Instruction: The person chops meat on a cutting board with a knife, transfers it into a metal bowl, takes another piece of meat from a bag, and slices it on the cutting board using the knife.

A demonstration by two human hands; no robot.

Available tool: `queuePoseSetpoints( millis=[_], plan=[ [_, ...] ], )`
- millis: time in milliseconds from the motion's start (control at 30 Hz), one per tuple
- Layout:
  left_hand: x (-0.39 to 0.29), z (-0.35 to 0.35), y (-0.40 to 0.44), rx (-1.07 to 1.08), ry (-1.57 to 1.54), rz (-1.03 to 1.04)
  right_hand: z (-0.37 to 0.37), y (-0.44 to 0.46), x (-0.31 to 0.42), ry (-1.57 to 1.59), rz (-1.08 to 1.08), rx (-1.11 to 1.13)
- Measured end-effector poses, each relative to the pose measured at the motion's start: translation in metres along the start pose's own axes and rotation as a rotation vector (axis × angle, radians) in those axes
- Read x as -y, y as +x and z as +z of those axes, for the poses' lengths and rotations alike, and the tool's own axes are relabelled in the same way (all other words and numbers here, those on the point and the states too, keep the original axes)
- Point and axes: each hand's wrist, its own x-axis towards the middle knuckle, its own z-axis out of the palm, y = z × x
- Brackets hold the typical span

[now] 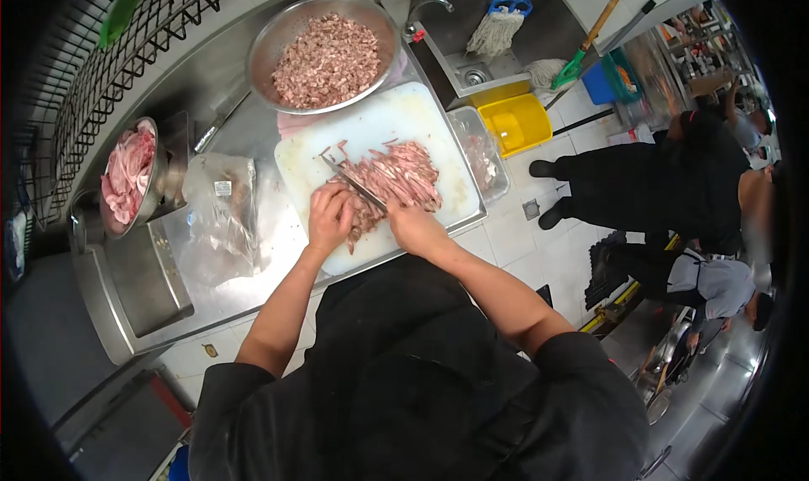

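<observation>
A white cutting board [308,157] carries a heap of sliced raw meat strips [404,173]. My right hand [417,230] is closed round the handle of a knife [358,184], whose blade points up and left across the meat. With fingers curled, my left hand [330,216] presses on the meat beside the blade. Smaller pieces of cut meat [364,220] lie between my two hands. Beyond the board stands a large metal bowl [263,60] of chopped meat [327,62].
Left of the board lie a clear plastic bag [221,228] and another knife [221,120]. Farther left is a bowl of larger meat pieces [129,173]. At right are a sink [455,39], mops, a yellow bucket [518,123] and a plastic tub [497,182]. Other people stand farther right.
</observation>
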Motion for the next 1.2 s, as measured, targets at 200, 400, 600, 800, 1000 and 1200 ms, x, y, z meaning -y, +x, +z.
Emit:
queuePoseSetpoints(
  millis=[200,400,600,800,1000,1200],
  plan=[
    [0.001,0.002,0.001,0.009,0.055,-0.021,-0.032,-0.019,0.029,0.009,0.003,-0.02],
    [0.007,0.005,-0.002,0.012,0.069,0.001,-0.017,-0.032,0.029,0.037,-0.027,0.001],
    [0.009,0.006,-0.004,0.019,0.095,0.003,-0.02,0.002,0.033,0.018,-0.008,0.066],
    [0.01,0.007,-0.005,0.025,0.089,-0.009,-0.015,-0.015,0.03,0.036,-0.019,0.067],
    [0.009,0.004,-0.003,-0.016,0.05,-0.013,0.003,0.02,0.009,0.072,-0.018,0.013],
    [0.005,-0.007,-0.008,0.008,0.089,0.008,-0.009,-0.01,0.01,0.031,-0.057,-0.028]
  ],
)
